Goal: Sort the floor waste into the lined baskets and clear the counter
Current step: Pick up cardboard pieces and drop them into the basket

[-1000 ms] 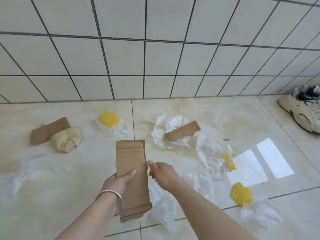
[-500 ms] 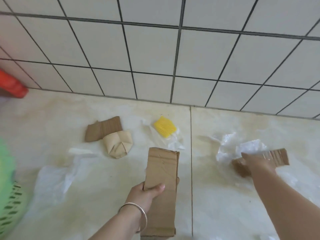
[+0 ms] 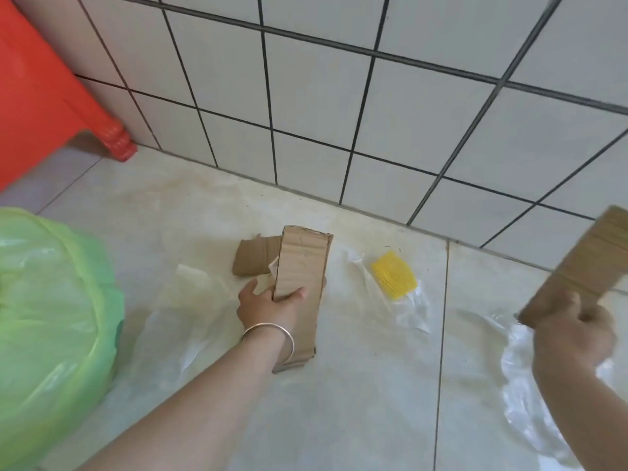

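Both hands hold cardboard: the left hand (image 3: 272, 302) pinches a long strip (image 3: 300, 290) by its left edge, thumb on top, while the right hand (image 3: 574, 331) grips a shorter piece (image 3: 584, 266) by its lower end. The strip's long axis runs away from the person, toward the wall; the piece tilts up and to the right. More cardboard scraps (image 3: 253, 258) lie on the floor just beyond the left fingers. The green-lined basket (image 3: 51, 300) sits left of both, so the left hand is nearer it.
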Motion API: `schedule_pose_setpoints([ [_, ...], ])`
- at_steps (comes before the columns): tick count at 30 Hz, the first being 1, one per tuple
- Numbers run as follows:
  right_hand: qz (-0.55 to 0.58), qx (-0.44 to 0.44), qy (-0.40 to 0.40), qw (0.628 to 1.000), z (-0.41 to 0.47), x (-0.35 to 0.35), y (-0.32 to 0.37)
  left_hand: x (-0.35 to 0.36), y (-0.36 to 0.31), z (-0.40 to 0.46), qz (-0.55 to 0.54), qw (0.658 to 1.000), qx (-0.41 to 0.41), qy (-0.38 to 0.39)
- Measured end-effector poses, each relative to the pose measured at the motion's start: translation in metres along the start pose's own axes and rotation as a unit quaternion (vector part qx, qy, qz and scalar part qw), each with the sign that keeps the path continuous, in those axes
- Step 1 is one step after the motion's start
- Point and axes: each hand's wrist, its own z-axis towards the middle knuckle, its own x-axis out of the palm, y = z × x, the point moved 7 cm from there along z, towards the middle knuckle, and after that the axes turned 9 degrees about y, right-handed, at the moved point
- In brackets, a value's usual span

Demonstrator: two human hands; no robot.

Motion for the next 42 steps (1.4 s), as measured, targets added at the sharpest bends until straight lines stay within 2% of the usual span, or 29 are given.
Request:
schedule_pose_setpoints([
  [2, -0.025, -0.041, 0.062, 0.997, -0.008, 0.037, 0.023, -0.004, -0.004, 0.015, 0.078, 0.996, 0.009, -0.042],
  [3, -0.038, -0.059, 0.106, 0.992, -0.015, 0.061, 0.035, -0.004, -0.008, 0.022, 0.080, 0.996, 0.006, -0.050],
  [8, -0.123, -0.061, 0.311, 0.941, -0.063, 0.170, 0.053, 0.012, -0.010, 0.033, 0.102, 0.994, 0.003, 0.030],
  [11, -0.157, -0.045, 0.364, 0.917, -0.082, 0.211, 0.050, 0.003, -0.002, 0.020, 0.115, 0.993, -0.030, 0.020],
  [14, -0.230, -0.088, 0.415, 0.876, -0.102, 0.249, 0.053, -0.008, 0.026, -0.007, 0.034, 0.997, -0.062, 0.016],
  [18, -0.350, -0.149, 0.484, 0.788, -0.126, 0.308, 0.049, -0.024, 0.055, -0.036, -0.022, 0.995, -0.080, 0.050],
  [21, -0.492, -0.232, 0.514, 0.663, -0.138, 0.352, 0.032, -0.034, 0.069, -0.045, -0.025, 0.993, -0.094, 0.072],
  [22, -0.521, -0.243, 0.520, 0.632, -0.144, 0.361, 0.025, -0.038, 0.073, -0.045, -0.024, 0.993, -0.092, 0.073],
  [24, -0.540, -0.272, 0.515, 0.608, -0.156, 0.368, 0.018, -0.044, 0.083, -0.045, -0.031, 0.992, -0.092, 0.075],
  [27, -0.504, -0.293, 0.481, 0.654, -0.166, 0.360, 0.018, -0.049, 0.100, -0.048, -0.063, 0.991, -0.100, 0.058],
  [29, -0.524, -0.285, 0.453, 0.663, -0.165, 0.351, 0.013, -0.050, 0.108, -0.054, -0.102, 0.987, -0.117, 0.048],
  [31, -0.525, -0.234, 0.449, 0.684, -0.162, 0.342, 0.005, -0.049, 0.113, -0.058, -0.138, 0.981, -0.130, 0.043],
  [33, -0.488, -0.174, 0.445, 0.730, -0.157, 0.330, -0.001, -0.048, 0.112, -0.062, -0.165, 0.976, -0.140, 0.034],
  [36, -0.427, -0.139, 0.425, 0.786, -0.154, 0.305, 0.006, -0.045, 0.105, -0.069, -0.191, 0.971, -0.139, 0.021],
  [40, -0.266, -0.096, 0.383, 0.879, -0.150, 0.259, 0.038, -0.036, 0.101, -0.079, -0.224, 0.964, -0.145, 0.013],
  [42, -0.130, -0.027, 0.412, 0.901, -0.157, 0.230, 0.047, -0.030, 0.101, -0.088, -0.251, 0.955, -0.160, -0.002],
])
